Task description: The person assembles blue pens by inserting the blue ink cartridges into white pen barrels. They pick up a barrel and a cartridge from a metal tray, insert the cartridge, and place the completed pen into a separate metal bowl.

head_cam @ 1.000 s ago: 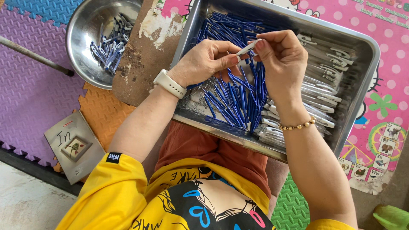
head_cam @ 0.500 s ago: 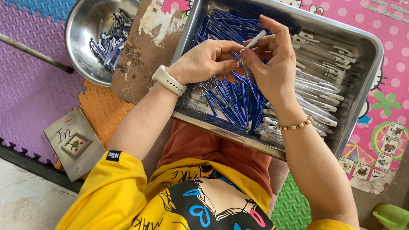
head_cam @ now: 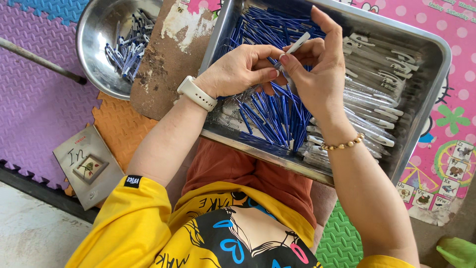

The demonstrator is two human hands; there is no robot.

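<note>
Foam mats (head_cam: 34, 104) in purple and orange lie at the left, with a small booklet (head_cam: 87, 166) on them; a round steel bowl (head_cam: 96, 30) holds a few assembled pens (head_cam: 126, 49); left hand (head_cam: 238, 69) and right hand (head_cam: 317, 74) meet above the steel tray (head_cam: 431, 94), both pinching one white pen barrel (head_cam: 295, 47); blue refills (head_cam: 272, 116) lie under them, clear barrels (head_cam: 372, 119) at the right side.

The tray (head_cam: 426, 89) ran off the top edge; the hands hid blue refills (head_cam: 270, 116); the bowl (head_cam: 94, 44) was cut off.
</note>
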